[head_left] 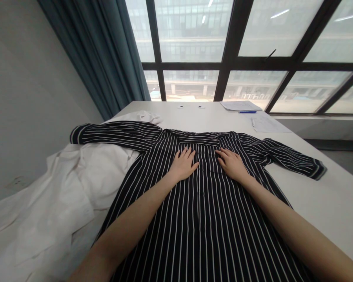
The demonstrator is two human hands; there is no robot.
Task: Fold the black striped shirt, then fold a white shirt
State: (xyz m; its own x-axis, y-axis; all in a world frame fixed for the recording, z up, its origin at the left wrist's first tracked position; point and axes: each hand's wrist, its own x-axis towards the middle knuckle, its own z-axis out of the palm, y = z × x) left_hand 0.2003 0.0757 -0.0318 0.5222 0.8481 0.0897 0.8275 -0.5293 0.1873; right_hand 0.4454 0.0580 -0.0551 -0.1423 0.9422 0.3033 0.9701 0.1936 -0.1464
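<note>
A black garment with thin white stripes (206,211) lies spread on the white table, its collar end away from me. One sleeve stretches left over white cloth, the other reaches right across the tabletop. My left hand (183,163) rests flat on the fabric just below the collar, fingers spread. To its right, my right hand (231,163) also lies flat on the striped cloth, fingers apart. Neither hand holds anything.
Crumpled white cloth (76,184) is heaped at the left. On the white table (317,203), papers (241,105) and a blue pen (247,112) lie at the far right. Behind are a blue curtain (106,51) and large windows.
</note>
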